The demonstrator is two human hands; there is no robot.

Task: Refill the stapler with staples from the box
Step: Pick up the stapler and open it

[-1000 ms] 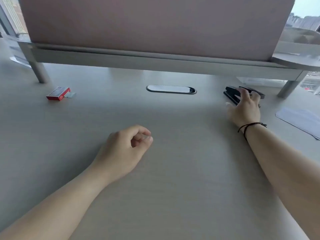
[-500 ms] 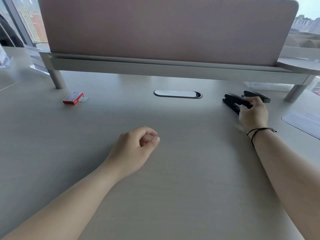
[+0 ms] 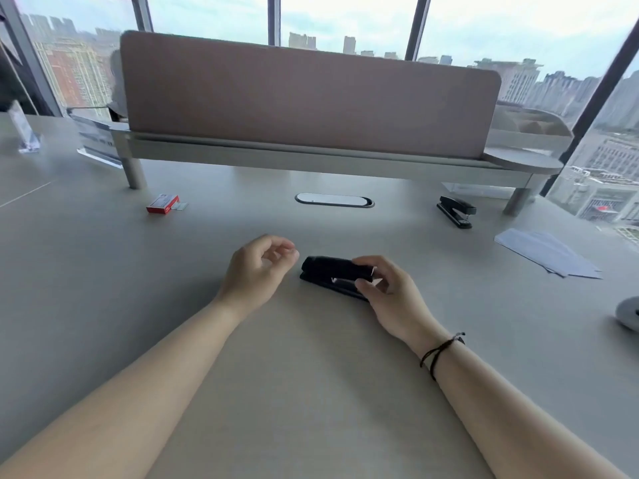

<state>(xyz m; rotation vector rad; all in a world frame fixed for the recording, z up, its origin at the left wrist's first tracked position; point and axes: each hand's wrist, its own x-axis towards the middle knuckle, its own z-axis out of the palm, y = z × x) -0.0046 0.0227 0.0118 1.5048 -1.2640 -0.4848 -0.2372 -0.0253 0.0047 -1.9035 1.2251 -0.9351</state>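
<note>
Head view first: what is the right hand [image 3: 390,292] doing?

— It grips a black stapler [image 3: 332,273] lying on the desk [image 3: 311,375], near the middle. The thumb rests over the top of the stapler's right end and the curled fingers [image 3: 366,285] close around its near side. A dark cord bracelet [image 3: 441,350] circles that wrist.

— And the left hand [image 3: 257,267]?

— It holds nothing. Its fingers are loosely curled, thumb and fingertips close together but not pinching anything, and it sits just left of the stapler's left end, a small gap between them.

— Where is the box of staples [image 3: 162,204]?

— Far left on the desk, a small red box lying flat, well apart from both hands. A pale little strip [image 3: 180,206] lies touching its right side; what it is cannot be made out.

— Anything else on the desk?

— A second stapler [image 3: 455,210], also black, sits at the far right near the leg of a raised shelf [image 3: 311,157]. A pinkish screen [image 3: 311,95] stands on that shelf. An oval cable port [image 3: 334,200] lies at the far middle. White sheets of paper [image 3: 548,252] lie at the right, and a grey round object [image 3: 631,312] is cut off by the right edge.
</note>
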